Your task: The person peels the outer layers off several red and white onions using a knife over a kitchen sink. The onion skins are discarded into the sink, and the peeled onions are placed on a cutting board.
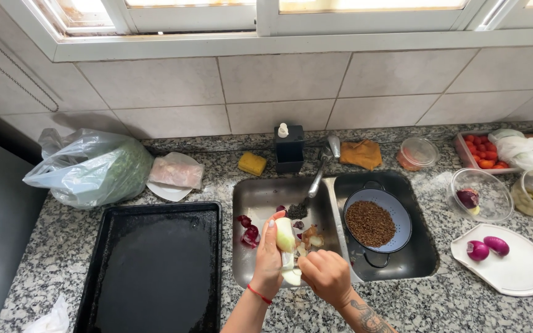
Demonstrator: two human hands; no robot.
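My left hand [268, 256] holds a pale peeled onion [285, 234] over the left basin of the steel sink [260, 197]. My right hand [325, 274] is closed just below and right of it, gripping something small at the onion's lower end; what it grips is hidden. Red and brown onion peels [249, 233] lie in the basin beneath. A red cord circles my left wrist.
A dark colander of brown grains [374, 222] sits in the right basin. A black baking tray [152, 265] lies left of the sink. A white board with two red onions [487, 248] is at right, beside glass bowls [479, 194]. A faucet [322, 163], soap dispenser [289, 148] and sponge stand behind.
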